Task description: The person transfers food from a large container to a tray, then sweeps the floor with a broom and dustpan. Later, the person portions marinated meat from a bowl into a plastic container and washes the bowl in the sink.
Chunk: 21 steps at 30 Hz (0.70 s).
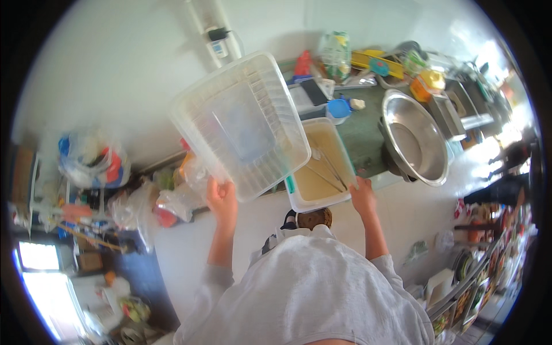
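My left hand (222, 196) grips the lower left corner of a clear ribbed plastic bin (246, 125), which is held up and tilted. My right hand (363, 194) is at the near right corner of a white plastic tub (319, 161), its fingers closed on the rim. Cloudy tan liquid fills much of the tub, and two thin metal utensils (327, 168) rest in it. The clear bin overlaps the tub's left side. Farther right, a wide stainless steel basin (414, 138) stands tilted on the green counter (366, 129).
Behind the tub are a blue-lidded container (339, 110), a dark flat object (315, 92) and a green-and-white bag (336, 54). A yellow jug (428, 84) and metal containers (448, 114) stand beyond the basin. Filled plastic bags (172, 207) lie at left.
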Each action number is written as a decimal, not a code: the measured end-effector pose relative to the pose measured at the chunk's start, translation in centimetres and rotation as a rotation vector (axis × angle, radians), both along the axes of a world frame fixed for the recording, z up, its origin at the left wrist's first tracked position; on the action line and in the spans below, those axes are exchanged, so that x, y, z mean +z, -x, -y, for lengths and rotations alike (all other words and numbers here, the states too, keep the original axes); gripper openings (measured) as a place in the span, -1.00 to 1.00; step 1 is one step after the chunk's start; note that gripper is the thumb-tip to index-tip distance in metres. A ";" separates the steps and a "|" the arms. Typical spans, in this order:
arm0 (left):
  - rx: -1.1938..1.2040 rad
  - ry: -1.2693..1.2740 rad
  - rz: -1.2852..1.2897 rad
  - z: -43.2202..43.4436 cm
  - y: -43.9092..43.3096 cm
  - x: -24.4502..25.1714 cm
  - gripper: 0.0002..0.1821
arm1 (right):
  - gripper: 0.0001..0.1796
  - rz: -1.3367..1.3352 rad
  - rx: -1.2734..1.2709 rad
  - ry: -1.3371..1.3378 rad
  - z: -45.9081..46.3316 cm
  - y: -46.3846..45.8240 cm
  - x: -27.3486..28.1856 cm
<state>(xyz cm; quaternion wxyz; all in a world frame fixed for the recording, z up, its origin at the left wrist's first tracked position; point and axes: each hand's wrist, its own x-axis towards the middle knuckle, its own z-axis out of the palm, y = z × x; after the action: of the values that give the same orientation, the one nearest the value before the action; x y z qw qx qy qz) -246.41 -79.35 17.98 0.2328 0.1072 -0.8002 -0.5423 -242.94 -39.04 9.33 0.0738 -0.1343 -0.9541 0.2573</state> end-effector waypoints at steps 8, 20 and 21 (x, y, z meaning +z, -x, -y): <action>-0.533 -0.194 0.168 -7.3 -1.9 1.0 -0.63 | -0.28 -0.077 0.128 1.357 -0.6 -8.2 5.2; -1.378 -0.157 0.241 -18.5 -9.7 -2.0 -0.76 | -0.27 -0.498 -0.584 1.580 0.3 -29.2 4.6; -1.405 -0.025 0.168 -18.6 -9.2 -2.4 -0.74 | -0.26 -0.571 -0.657 1.574 1.0 -31.6 3.9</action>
<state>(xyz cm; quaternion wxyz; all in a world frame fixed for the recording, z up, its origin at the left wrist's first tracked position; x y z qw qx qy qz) -237.25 -60.77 15.54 -0.2360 -0.3905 -0.6889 -0.5633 -211.31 -40.01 13.27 0.2647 -0.3430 -0.3603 0.8261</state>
